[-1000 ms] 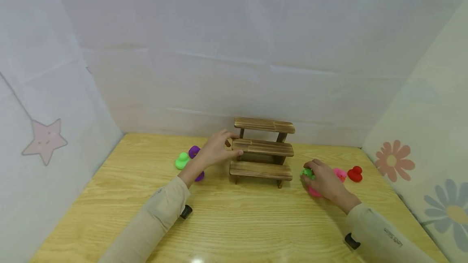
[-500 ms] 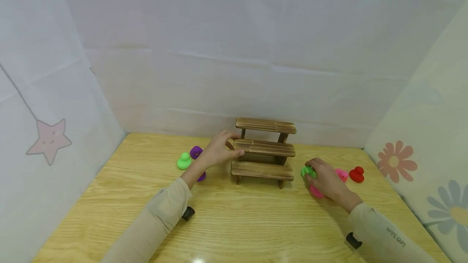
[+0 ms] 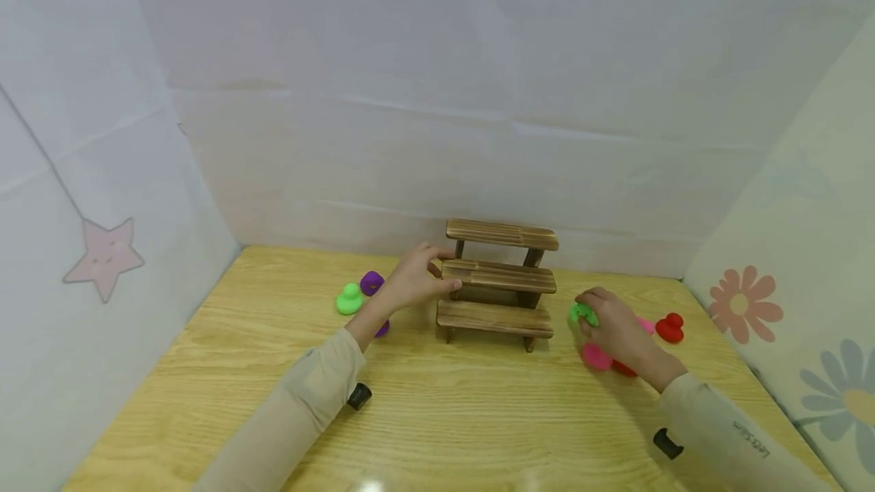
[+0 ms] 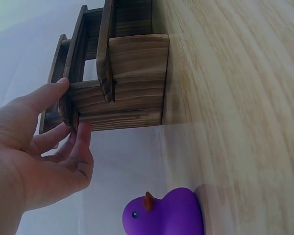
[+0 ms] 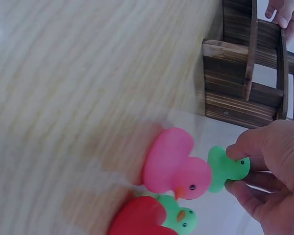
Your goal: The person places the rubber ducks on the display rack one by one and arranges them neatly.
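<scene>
My left hand [image 3: 418, 279] holds the left end of the middle step of a three-step wooden display stand [image 3: 497, 317]. In the left wrist view, the thumb lies on that step and the fingers curl under its end. To the right of the stand, my right hand [image 3: 618, 331] pinches a green rubber duck [image 5: 220, 169] between thumb and fingers. Close to that hand are a pink duck [image 5: 169, 159], a red duck [image 5: 137, 218] and another green duck [image 5: 179, 215]. Part of the held duck is hidden by the fingers.
Left of the stand sit a light green duck [image 3: 349, 300], a purple duck [image 3: 371, 283] and another purple duck [image 4: 169, 215], partly behind the left wrist in the head view. A red duck [image 3: 670, 328] stands at the far right. Cloth walls [image 3: 410, 135] enclose the wooden table [image 3: 437, 416].
The right hand has raised the green duck slightly, uncovering more of the pink duck and a red one below. The left hand stays on the stand. The head view has shifted a little.
</scene>
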`<state>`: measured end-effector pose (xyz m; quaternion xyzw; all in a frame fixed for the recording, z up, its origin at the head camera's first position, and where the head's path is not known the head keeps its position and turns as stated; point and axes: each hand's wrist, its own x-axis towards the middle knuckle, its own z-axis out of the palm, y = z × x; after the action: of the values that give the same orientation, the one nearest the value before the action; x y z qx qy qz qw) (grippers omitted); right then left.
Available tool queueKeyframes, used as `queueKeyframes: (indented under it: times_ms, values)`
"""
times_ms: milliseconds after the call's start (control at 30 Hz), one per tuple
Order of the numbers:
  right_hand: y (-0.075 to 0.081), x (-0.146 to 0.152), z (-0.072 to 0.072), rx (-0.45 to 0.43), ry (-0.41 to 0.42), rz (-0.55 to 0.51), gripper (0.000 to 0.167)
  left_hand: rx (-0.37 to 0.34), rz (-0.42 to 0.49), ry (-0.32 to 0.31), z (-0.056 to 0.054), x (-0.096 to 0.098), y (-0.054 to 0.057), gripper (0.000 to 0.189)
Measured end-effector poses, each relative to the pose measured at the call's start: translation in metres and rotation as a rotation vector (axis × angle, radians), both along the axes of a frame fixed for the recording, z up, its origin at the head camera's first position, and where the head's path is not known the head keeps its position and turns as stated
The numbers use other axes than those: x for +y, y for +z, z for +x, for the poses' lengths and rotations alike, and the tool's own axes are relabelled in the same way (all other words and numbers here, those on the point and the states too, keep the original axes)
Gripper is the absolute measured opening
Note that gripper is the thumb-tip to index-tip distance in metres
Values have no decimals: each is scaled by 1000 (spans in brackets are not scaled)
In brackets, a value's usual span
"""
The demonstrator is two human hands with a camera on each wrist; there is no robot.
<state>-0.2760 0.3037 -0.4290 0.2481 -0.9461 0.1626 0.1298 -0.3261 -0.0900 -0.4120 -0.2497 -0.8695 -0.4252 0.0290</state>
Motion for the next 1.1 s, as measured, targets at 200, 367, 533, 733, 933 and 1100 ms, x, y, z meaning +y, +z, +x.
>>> queueKeyframes:
  times_ms: [200, 367, 533, 733, 933, 1100]
  values:
    - [20, -5, 2, 32, 20, 19, 36, -20, 22, 8, 1, 1, 0, 65]
    - [38, -10, 0, 49, 17, 24, 36, -19, 29, 1, 0, 0, 1, 65]
    - [53, -18, -1, 95, 34, 30, 36, -24, 31, 1, 0, 0, 1, 65]
    - [70, -26, -5, 144, 45, 28, 35, -49, 32, 2, 0, 0, 1, 65]
    - [85, -34, -9, 191, 28, 20, 34, -53, 31, 9, 0, 0, 1, 65]
    - [98, -41, -13, 247, 38, -1, 33, -52, 47, -1, 0, -1, -2, 65]
